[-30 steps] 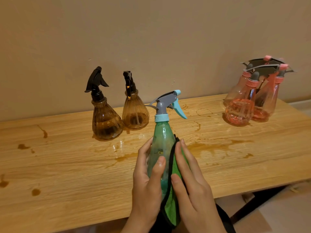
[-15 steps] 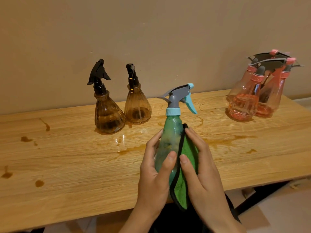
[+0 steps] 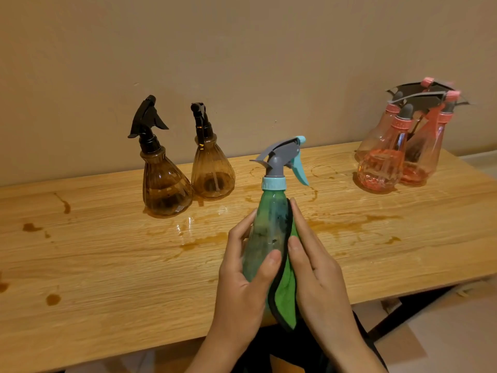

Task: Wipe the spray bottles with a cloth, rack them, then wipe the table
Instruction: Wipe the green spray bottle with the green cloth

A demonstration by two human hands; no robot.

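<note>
We see glossy translucent plastic in the green spray bottle point(image 3: 269, 232), soft cloth point(image 3: 287, 294) beside it, and wet wood-grain table point(image 3: 107, 265).

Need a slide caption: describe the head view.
Left hand grips a green spray bottle; right hand presses a green cloth against it, above a stained wooden table.
</note>
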